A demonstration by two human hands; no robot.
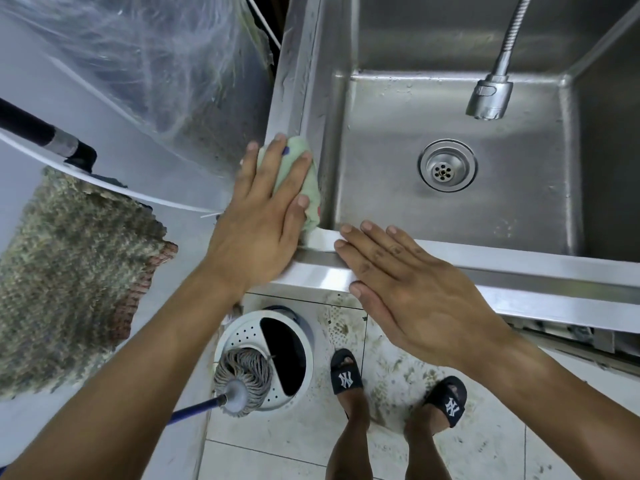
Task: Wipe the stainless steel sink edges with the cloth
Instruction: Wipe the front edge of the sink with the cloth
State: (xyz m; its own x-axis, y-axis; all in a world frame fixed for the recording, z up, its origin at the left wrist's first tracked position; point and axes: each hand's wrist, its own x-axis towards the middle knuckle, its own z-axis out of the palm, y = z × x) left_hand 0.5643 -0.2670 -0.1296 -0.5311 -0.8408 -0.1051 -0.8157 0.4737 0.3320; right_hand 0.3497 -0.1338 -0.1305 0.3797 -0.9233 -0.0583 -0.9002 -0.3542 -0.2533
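Flat and empty on the sink's (519, 268) front edge, right hand (412, 289) braces while left hand (266, 209) presses cloth (308, 188) at the front-left corner, the left edge running away beyond its fingertips.

White interlocking "NY" logo on left black slipper (345, 373), same logo on right black slipper (449, 400)

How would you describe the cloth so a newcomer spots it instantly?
Find the stainless steel sink, then its left rim near the front corner. The cloth lies there, pressed flat under the left hand. It is pale green and soft, unlike the bare metal around it.
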